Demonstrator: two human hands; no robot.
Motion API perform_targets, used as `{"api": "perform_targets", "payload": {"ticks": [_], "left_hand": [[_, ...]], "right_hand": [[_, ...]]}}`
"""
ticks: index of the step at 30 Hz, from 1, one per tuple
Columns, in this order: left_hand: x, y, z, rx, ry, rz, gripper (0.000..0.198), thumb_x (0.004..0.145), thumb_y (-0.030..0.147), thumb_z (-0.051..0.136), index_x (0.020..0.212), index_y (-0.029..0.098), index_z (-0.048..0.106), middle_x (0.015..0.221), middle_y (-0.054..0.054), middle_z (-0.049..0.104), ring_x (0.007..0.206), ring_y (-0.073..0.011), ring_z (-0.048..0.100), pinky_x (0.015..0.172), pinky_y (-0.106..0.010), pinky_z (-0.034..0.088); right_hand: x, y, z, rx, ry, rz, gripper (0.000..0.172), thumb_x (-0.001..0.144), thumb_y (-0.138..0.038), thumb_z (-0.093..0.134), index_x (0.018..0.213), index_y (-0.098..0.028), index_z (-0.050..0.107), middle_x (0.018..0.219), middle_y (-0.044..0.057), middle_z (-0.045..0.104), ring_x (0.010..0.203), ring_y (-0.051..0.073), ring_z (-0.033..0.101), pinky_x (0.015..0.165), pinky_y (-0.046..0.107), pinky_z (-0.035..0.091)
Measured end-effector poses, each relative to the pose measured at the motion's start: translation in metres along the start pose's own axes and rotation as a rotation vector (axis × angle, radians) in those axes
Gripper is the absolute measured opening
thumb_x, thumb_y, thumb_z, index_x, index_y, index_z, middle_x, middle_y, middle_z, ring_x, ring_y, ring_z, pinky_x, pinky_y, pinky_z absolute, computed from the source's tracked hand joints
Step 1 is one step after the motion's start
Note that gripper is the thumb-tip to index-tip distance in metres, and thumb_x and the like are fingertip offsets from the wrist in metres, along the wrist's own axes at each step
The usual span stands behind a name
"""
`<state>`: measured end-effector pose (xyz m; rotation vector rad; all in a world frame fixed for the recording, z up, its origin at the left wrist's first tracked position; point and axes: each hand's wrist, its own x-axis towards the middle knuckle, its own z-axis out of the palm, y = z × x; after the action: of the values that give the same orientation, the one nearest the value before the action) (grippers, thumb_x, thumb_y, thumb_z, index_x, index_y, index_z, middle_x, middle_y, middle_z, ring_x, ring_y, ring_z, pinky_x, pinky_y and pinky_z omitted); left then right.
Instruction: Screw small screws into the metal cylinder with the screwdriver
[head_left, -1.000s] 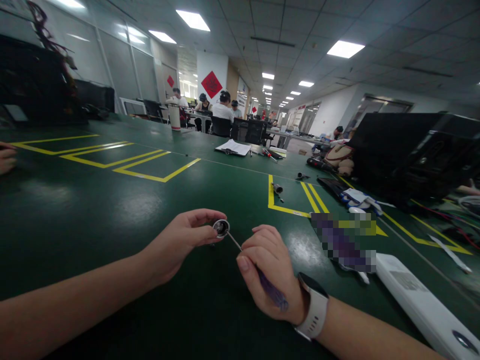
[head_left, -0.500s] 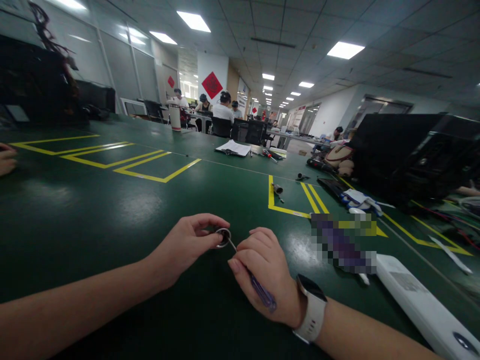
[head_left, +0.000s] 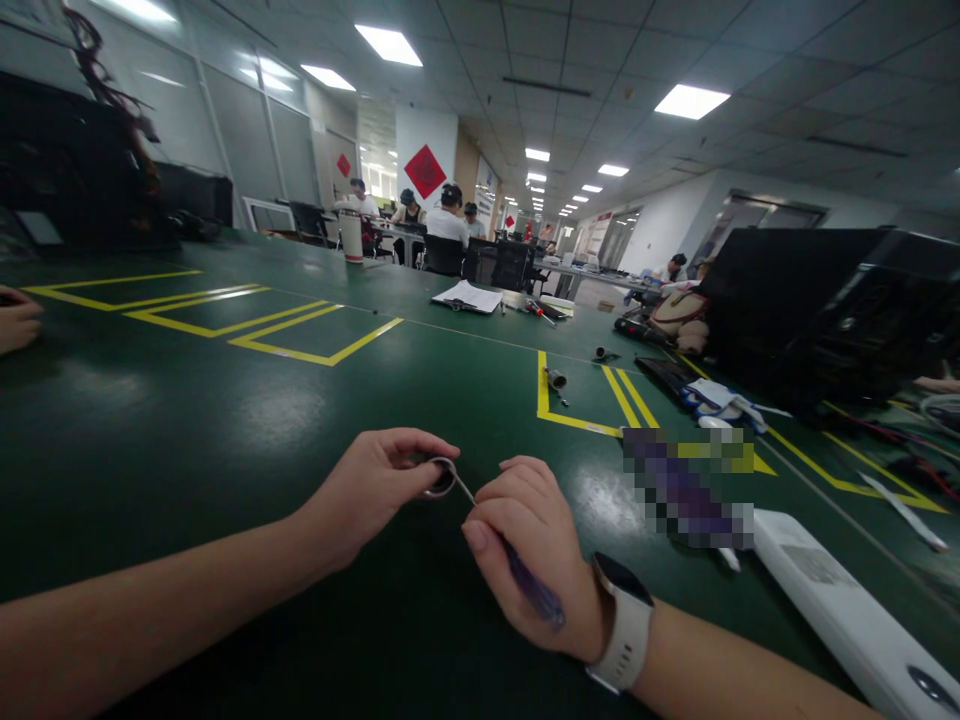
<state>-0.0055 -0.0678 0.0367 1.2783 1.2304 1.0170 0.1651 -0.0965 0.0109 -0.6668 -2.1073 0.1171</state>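
Observation:
Between its thumb and fingers, my left hand (head_left: pixel 382 485) holds a small metal ring-shaped part (head_left: pixel 442 478), its round opening turned to the right. My right hand (head_left: pixel 529 550) is closed around a screwdriver with a see-through purple handle (head_left: pixel 534 590). The driver's thin shaft (head_left: pixel 465 490) points up and left, and its end meets the ring at the rim or opening; the tip itself cannot be made out. Both hands are above the green table (head_left: pixel 300 420), a short gap apart.
Metal parts (head_left: pixel 556 379) lie inside yellow tape beyond my right hand. A white device (head_left: pixel 847 600) and a partly blurred purple item (head_left: pixel 682 490) are at right. Farther back are a clipboard (head_left: pixel 469 296) and cup (head_left: pixel 350 236). Another person's hand (head_left: pixel 16 320) shows at far left.
The metal ring has tilted and shifted slightly left in my left hand. The screwdriver's handle has swung a little down and right with my right hand.

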Motion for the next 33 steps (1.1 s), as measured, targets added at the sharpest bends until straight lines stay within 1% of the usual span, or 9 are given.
{"api": "perform_targets", "payload": {"ticks": [2, 4, 7, 10, 12, 15, 20, 27, 33], "left_hand": [[0.002, 0.003, -0.003, -0.006, 0.01, -0.009, 0.014, 0.064, 0.016, 0.064, 0.078, 0.015, 0.067, 0.076, -0.003, 0.07, 0.075, -0.018, 0.065, 0.067, -0.027, 0.054], [0.004, 0.008, -0.007, -0.028, 0.04, -0.012, 0.016, 0.065, 0.016, 0.066, 0.081, 0.015, 0.066, 0.082, -0.004, 0.07, 0.08, -0.019, 0.066, 0.072, -0.028, 0.054], [0.008, 0.014, -0.014, -0.102, 0.116, -0.022, 0.023, 0.066, 0.014, 0.067, 0.088, 0.014, 0.063, 0.091, -0.006, 0.069, 0.083, -0.019, 0.066, 0.078, -0.03, 0.054], [0.009, 0.017, -0.017, -0.141, 0.146, -0.037, 0.023, 0.068, 0.008, 0.064, 0.09, 0.013, 0.062, 0.092, -0.007, 0.069, 0.083, -0.0182, 0.066, 0.08, -0.029, 0.053], [0.009, 0.018, -0.017, -0.149, 0.145, -0.039, 0.022, 0.069, 0.007, 0.063, 0.09, 0.013, 0.062, 0.091, -0.007, 0.068, 0.084, -0.018, 0.066, 0.081, -0.029, 0.053], [0.008, 0.016, -0.017, -0.162, 0.128, -0.039, 0.022, 0.068, 0.008, 0.064, 0.09, 0.013, 0.063, 0.089, -0.006, 0.068, 0.084, -0.0188, 0.066, 0.083, -0.03, 0.053], [0.009, 0.015, -0.017, -0.178, 0.138, -0.051, 0.024, 0.069, 0.006, 0.064, 0.092, 0.012, 0.062, 0.088, -0.006, 0.068, 0.085, -0.0192, 0.066, 0.082, -0.03, 0.054], [0.006, 0.017, -0.017, -0.184, 0.125, -0.069, 0.025, 0.069, 0.005, 0.064, 0.092, 0.013, 0.062, 0.091, -0.007, 0.068, 0.085, -0.0186, 0.066, 0.08, -0.028, 0.054], [0.006, 0.016, -0.017, -0.202, 0.131, -0.08, 0.026, 0.066, 0.004, 0.064, 0.09, 0.013, 0.063, 0.089, -0.006, 0.068, 0.084, -0.0189, 0.066, 0.08, -0.029, 0.054]], "right_hand": [[0.0, -0.001, -0.001, 0.096, 0.089, 0.112, 0.012, 0.085, -0.018, 0.044, 0.081, -0.018, 0.055, 0.075, 0.003, 0.059, 0.075, 0.016, 0.055, 0.077, 0.035, 0.042], [0.002, 0.0, 0.0, 0.205, 0.12, 0.323, 0.016, 0.087, -0.025, 0.043, 0.083, -0.018, 0.057, 0.077, 0.003, 0.06, 0.075, 0.016, 0.056, 0.07, 0.031, 0.044], [0.007, 0.005, 0.006, 0.441, -0.007, 0.615, 0.026, 0.088, -0.036, 0.044, 0.081, -0.018, 0.061, 0.078, 0.003, 0.064, 0.075, 0.015, 0.06, 0.067, 0.028, 0.046], [0.01, 0.013, 0.014, 0.651, -0.108, 0.768, 0.028, 0.086, -0.04, 0.048, 0.08, -0.016, 0.062, 0.078, 0.003, 0.067, 0.076, 0.015, 0.062, 0.07, 0.027, 0.047], [0.01, 0.018, 0.019, 0.691, -0.101, 0.797, 0.028, 0.085, -0.04, 0.05, 0.08, -0.016, 0.062, 0.078, 0.003, 0.067, 0.077, 0.015, 0.063, 0.072, 0.028, 0.047], [0.01, 0.02, 0.022, 0.664, -0.105, 0.784, 0.027, 0.085, -0.038, 0.051, 0.079, -0.015, 0.063, 0.078, 0.003, 0.066, 0.076, 0.015, 0.062, 0.072, 0.027, 0.047], [0.013, 0.016, 0.021, 0.637, -0.169, 0.781, 0.025, 0.085, -0.036, 0.052, 0.079, -0.014, 0.063, 0.077, 0.003, 0.066, 0.074, 0.014, 0.061, 0.07, 0.026, 0.046], [0.013, 0.014, 0.019, 0.638, -0.188, 0.766, 0.025, 0.085, -0.036, 0.051, 0.077, -0.016, 0.062, 0.077, 0.003, 0.067, 0.074, 0.014, 0.062, 0.067, 0.026, 0.045], [0.011, 0.015, 0.021, 0.568, -0.192, 0.763, 0.027, 0.085, -0.037, 0.05, 0.076, -0.015, 0.063, 0.076, 0.003, 0.067, 0.071, 0.014, 0.061, 0.064, 0.026, 0.045]]}}
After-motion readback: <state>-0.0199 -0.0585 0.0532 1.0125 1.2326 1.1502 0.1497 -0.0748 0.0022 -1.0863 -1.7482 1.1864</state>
